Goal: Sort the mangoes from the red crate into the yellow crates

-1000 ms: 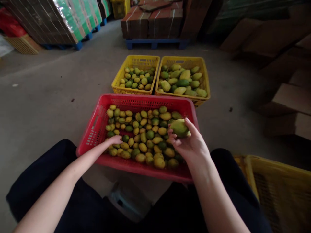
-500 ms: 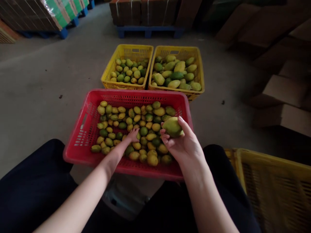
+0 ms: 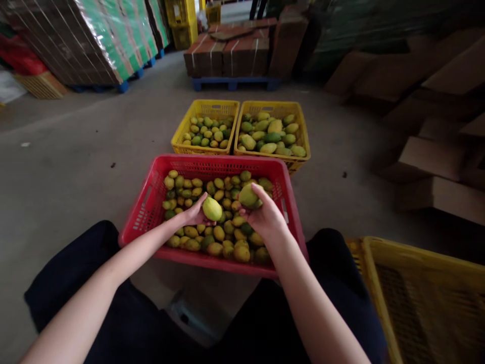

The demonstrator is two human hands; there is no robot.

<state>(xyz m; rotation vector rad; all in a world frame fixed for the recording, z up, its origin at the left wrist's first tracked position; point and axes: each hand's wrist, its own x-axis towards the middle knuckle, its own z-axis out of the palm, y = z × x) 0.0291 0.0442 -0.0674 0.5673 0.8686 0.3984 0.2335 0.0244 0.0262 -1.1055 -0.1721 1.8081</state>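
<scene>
My left hand [image 3: 197,212] is closed around a yellow-green lemon [image 3: 212,209], raised over the fruit. Between the thumb and fingers of my right hand [image 3: 264,212] is a larger, greener lemon [image 3: 250,196]. Both hands are above a red plastic crate [image 3: 129,227] in front of me, with a gap between the two fruits. Many small yellow and green lemons [image 3: 219,233] lie loose across its bottom; my hands and forearms hide some of them.
Beyond the red crate stand two yellow crates, the left one [image 3: 178,126] with smaller fruit, the right one [image 3: 306,136] with larger fruit. Another yellow crate [image 3: 373,283] is at my right. Cardboard boxes [image 3: 435,156] lie to the right; a blue pallet [image 3: 235,83] bears bundled cardboard behind.
My left hand has risen from among the lemons with one now in it. The right hand, still holding its lemon, has shifted slightly left. The view has tilted up.
</scene>
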